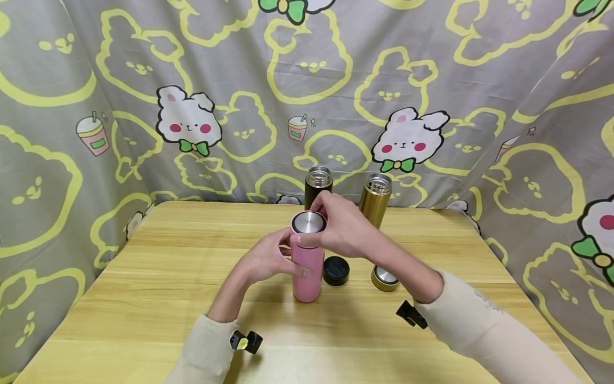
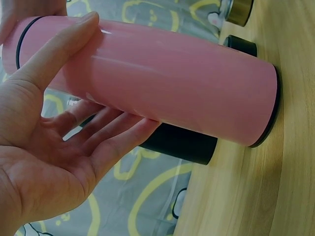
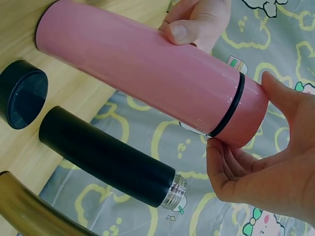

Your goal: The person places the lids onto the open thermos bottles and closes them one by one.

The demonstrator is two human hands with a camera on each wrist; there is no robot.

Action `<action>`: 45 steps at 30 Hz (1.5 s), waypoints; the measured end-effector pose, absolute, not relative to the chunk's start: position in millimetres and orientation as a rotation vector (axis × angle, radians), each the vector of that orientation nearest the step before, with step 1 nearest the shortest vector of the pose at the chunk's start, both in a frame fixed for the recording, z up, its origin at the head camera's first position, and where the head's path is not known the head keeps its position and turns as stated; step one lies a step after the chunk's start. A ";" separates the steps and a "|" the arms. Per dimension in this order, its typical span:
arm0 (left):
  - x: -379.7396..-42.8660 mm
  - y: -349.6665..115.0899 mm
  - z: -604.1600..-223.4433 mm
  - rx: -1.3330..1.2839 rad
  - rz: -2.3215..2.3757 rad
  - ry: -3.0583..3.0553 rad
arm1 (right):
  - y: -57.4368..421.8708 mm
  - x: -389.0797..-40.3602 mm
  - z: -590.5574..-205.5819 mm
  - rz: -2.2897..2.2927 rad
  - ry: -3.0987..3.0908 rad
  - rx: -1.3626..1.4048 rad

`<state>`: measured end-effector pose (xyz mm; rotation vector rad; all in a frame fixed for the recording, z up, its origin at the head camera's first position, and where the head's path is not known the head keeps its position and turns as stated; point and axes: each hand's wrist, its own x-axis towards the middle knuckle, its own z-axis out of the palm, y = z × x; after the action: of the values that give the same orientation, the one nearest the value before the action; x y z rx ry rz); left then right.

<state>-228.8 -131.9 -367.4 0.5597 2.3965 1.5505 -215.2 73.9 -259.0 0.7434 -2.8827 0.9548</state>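
A pink thermos bottle point(image 1: 307, 285) stands upright on the wooden table, its base on the wood in the left wrist view. My left hand point(image 1: 263, 260) grips the body, thumb along the near side and fingers behind. From above, my right hand point(image 1: 347, 226) holds the pink lid point(image 3: 250, 110) between thumb and fingertips. The lid sits on the bottle, a dark ring marking the seam; its top is a silver disc point(image 1: 309, 221). Behind stand a black thermos point(image 3: 106, 155) and a gold thermos point(image 1: 373, 205), both with bare metal mouths.
Right of the pink bottle lies a black lid point(image 1: 336, 271), and farther right a gold lid point(image 1: 385, 278) with a silver disc facing up. A grey curtain point(image 1: 240, 128) with yellow rabbit outlines hangs behind the table point(image 1: 158, 282).
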 end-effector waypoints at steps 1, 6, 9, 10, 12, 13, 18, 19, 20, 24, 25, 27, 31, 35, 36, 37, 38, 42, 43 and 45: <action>-228.8 -132.0 -367.5 0.562 1.551 2.396 | 73.8 -215.2 -259.5 0.950 -2.881 0.737; -229.0 -132.0 -367.7 0.567 1.551 2.398 | 73.7 -216.1 -260.9 0.942 -2.877 0.733; -229.1 -132.1 -367.5 0.563 1.550 2.395 | 73.8 -216.3 -260.5 0.939 -2.880 0.751; -229.1 -132.2 -367.5 0.563 1.552 2.393 | 74.0 -216.3 -260.1 0.938 -2.882 0.759; -229.4 -132.2 -367.6 0.567 1.555 2.387 | 74.1 -216.4 -259.1 0.932 -2.893 0.773; -229.5 -132.2 -367.7 0.570 1.558 2.384 | 74.4 -216.3 -258.1 0.928 -2.900 0.781; -230.1 -132.5 -368.2 0.580 1.562 2.382 | 76.5 -217.5 -252.9 0.909 -2.954 0.841; -230.1 -132.6 -368.3 0.579 1.559 2.383 | 77.0 -217.5 -251.3 0.907 -2.967 0.855; -230.2 -132.6 -368.4 0.581 1.556 2.384 | 77.5 -217.7 -250.1 0.909 -2.980 0.873; -230.5 -132.8 -368.6 0.581 1.550 2.379 | 79.7 -217.2 -244.1 0.940 -3.021 0.935; -230.5 -132.9 -368.6 0.581 1.549 2.378 | 80.0 -216.8 -242.5 0.949 -3.029 0.944; -230.5 -133.1 -368.4 0.578 1.552 2.375 | 80.9 -215.9 -239.6 0.965 -3.035 0.972; -230.2 -133.4 -368.0 0.578 1.551 2.374 | 81.7 -215.2 -236.2 0.951 -3.049 1.011; -229.7 -133.4 -367.7 0.575 1.558 2.369 | 81.7 -216.2 -235.3 0.932 -3.057 1.053; -229.6 -133.4 -367.7 0.576 1.560 2.368 | 81.6 -216.4 -235.2 0.932 -3.059 1.062; -229.6 -133.3 -367.8 0.577 1.562 2.367 | 81.7 -216.4 -235.0 0.934 -3.060 1.068; -229.6 -133.2 -368.0 0.579 1.562 2.368 | 81.8 -216.4 -235.1 0.939 -3.059 1.073; -230.0 -132.7 -368.5 0.588 1.560 2.370 | 82.2 -216.1 -236.9 0.963 -3.050 1.069; -230.0 -132.7 -368.4 0.588 1.559 2.371 | 82.2 -216.1 -237.7 0.967 -3.042 1.067; -229.8 -132.7 -368.1 0.586 1.556 2.375 | 82.0 -216.2 -239.1 0.962 -3.023 1.063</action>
<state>-229.8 -132.7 -368.1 0.5859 2.3749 1.5561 -216.2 82.0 -239.1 1.0632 -3.0230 0.9624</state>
